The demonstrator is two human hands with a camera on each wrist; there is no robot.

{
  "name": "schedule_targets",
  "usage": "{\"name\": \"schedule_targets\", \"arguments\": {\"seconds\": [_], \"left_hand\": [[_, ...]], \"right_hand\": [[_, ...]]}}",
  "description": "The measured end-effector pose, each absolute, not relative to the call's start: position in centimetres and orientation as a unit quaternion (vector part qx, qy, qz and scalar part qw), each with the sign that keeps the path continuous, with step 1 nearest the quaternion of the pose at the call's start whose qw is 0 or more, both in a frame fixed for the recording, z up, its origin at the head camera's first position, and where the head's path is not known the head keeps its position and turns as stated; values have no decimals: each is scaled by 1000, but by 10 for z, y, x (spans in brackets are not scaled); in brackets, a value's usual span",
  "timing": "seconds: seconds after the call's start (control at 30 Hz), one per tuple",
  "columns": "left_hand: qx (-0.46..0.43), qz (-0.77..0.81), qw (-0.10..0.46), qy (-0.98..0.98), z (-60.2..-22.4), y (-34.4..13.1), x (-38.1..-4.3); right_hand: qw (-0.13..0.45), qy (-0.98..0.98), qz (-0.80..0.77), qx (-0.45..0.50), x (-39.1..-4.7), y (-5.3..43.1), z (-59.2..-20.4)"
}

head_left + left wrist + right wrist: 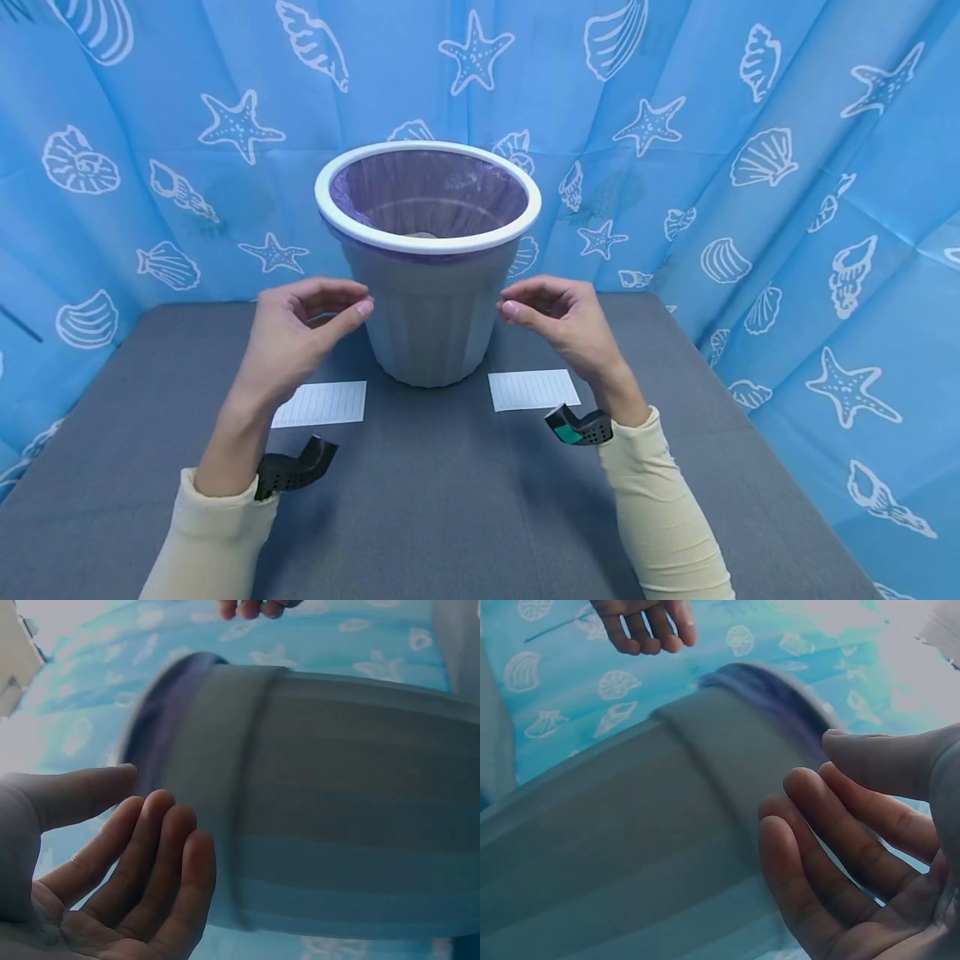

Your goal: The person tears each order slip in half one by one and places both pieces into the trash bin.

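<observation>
A grey trash can with a white rim stands upright on the table, lined with a purple bag. Something pale shows at the bottom inside, too little of it to tell what it is. My left hand is raised in front of the can's left side, fingers loosely bent and holding nothing. On the other side my right hand mirrors it, also without anything in it. Both wrist views show a small space between thumb and fingers, with the can beyond the hand.
Two white lined cards lie on the dark grey table: a left card partly behind the left wrist, and a right card by the right wrist. A blue curtain with shells and starfish hangs behind and to the right.
</observation>
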State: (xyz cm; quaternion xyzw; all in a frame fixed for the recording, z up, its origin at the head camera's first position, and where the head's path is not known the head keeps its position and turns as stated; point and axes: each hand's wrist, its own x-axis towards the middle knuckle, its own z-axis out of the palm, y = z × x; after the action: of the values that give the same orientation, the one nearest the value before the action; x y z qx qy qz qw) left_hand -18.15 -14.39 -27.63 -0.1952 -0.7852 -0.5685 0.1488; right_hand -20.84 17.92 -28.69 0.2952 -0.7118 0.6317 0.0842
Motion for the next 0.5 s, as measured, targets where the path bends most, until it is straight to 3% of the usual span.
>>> {"name": "schedule_targets", "arguments": {"seconds": [0.5], "left_hand": [[-175,-538,89,-820,-331,-155,-195]], "right_hand": [[38,-752,599,271,-209,176,-326]]}}
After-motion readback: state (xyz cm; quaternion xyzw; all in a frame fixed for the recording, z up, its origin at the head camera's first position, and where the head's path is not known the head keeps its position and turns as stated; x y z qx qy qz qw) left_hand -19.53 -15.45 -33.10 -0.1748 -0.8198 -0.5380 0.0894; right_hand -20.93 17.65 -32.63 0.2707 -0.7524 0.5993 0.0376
